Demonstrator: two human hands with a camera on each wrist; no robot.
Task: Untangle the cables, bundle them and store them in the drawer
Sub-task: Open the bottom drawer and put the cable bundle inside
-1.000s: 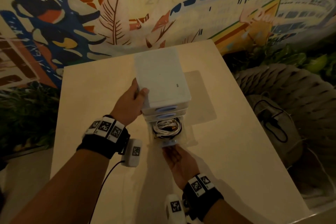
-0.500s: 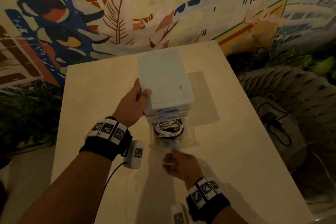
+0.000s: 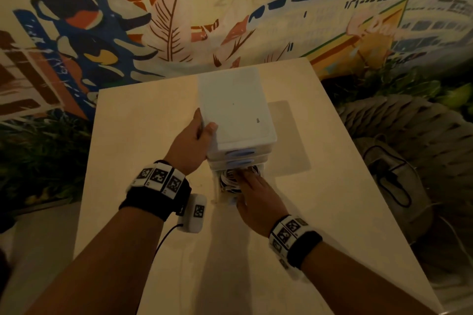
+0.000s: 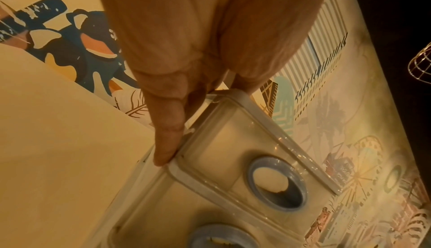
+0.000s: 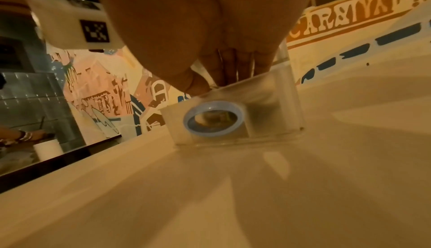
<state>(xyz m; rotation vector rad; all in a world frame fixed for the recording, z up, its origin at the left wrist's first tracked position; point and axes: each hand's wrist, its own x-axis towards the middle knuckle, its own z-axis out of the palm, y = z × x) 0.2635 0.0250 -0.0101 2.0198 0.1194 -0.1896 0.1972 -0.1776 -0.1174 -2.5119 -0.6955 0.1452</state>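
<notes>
Nearest me, my right hand (image 3: 256,194) lies over the open bottom drawer (image 5: 235,121) of the clear plastic drawer unit (image 3: 236,107), fingers (image 5: 235,67) straight and reaching down past the drawer's front wall onto the coiled cable bundle (image 3: 226,179). Nothing is pinched; I judge the flat fingers are there to press the coil low so it clears the frame when the drawer slides shut. From the right wrist view the drawer front with its blue ring pull (image 5: 213,119) stands on the table (image 3: 143,135), pulled out toward me at 6 o'clock of the unit.

The bundle itself sits inside that drawer, white loops showing at 10 o'clock of my right hand, the rest hidden under my fingers.

Just beyond, at 9 o'clock of the unit, my left hand (image 3: 190,146) grips the unit's upper corner, thumb (image 3: 211,126) hooked over the lid and fingers (image 4: 168,132) along the side wall. I hold it so the light unit does not skid or tip while the other hand works. The two upper drawers (image 3: 239,157) are closed.

Farthest off, behind the table at 12 o'clock, is a painted mural (image 3: 158,20); at 3 o'clock, a woven chair (image 3: 409,140).

The untangling and coiling look done; closing the drawer seems to be what remains.
</notes>
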